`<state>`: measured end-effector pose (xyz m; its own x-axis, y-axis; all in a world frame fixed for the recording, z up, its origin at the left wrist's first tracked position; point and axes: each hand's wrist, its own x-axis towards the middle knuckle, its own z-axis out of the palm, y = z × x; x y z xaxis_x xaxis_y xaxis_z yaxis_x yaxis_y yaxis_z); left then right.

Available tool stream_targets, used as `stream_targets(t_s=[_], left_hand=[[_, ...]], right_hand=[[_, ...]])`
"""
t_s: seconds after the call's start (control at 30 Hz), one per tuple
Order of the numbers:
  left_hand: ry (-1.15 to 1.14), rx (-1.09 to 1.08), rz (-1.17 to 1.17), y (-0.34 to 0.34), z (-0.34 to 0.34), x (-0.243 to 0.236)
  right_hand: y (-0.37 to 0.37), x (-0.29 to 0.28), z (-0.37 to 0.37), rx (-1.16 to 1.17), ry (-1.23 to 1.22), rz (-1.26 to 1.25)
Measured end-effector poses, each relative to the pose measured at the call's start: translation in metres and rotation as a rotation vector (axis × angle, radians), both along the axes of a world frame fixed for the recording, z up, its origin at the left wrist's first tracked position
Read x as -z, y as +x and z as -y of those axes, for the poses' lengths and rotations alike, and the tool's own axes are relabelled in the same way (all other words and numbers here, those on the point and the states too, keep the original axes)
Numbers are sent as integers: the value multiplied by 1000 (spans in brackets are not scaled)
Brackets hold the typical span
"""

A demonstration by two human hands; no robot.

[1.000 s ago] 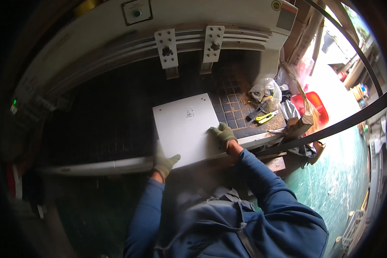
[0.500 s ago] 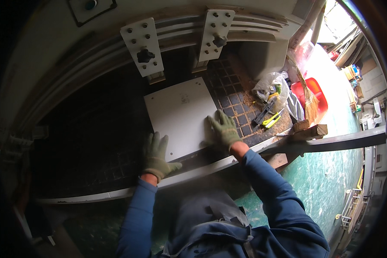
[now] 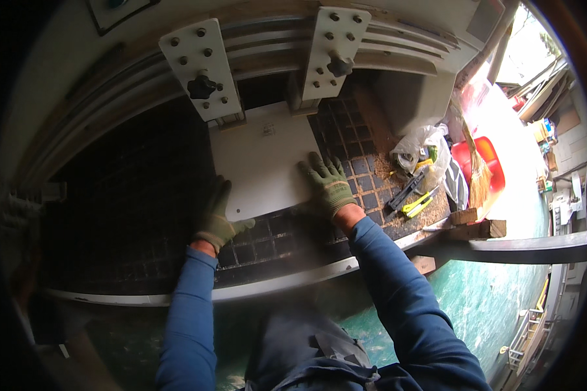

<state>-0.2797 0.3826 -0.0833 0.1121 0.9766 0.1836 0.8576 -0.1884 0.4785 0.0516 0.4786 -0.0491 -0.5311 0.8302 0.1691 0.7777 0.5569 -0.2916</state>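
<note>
A white square panel point(image 3: 264, 159) lies on the black gridded machine bed point(image 3: 254, 241), its far end close under two white clamp plates point(image 3: 194, 55) with dark star knobs. My left hand point(image 3: 220, 215), in an olive glove, rests at the panel's near-left corner with fingers apart and thumb stretched right along the near edge. My right hand point(image 3: 328, 183), also gloved, has its fingers spread on the panel's right edge.
At the bed's right end are a plastic bag point(image 3: 416, 146), yellow-green cutters point(image 3: 417, 206) and sawdust. Beyond stand a broom point(image 3: 479, 176), a red container point(image 3: 496, 158) and leaning boards. Wood blocks point(image 3: 486, 229) and a metal bar point(image 3: 528, 249) sit at the front-right edge.
The panel has slid away from me toward the clamp plates. Both hands have gone forward with it, their fingers now more spread than a second ago. The camera view has shifted.
</note>
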Motion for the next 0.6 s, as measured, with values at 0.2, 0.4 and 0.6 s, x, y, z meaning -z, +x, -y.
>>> stream_targets(t_s=[0.2,0.4,0.6], left_hand=[[-3,32,-74,1,-42,4],[70,62,-63,-11,-63,14],[59,46,6,-7,-65,4]], right_hand=[[6,-6,-24,79,-87,39],[-3,-9,-38,102,-94,27],[-5,-11,-42,105,-90,20]])
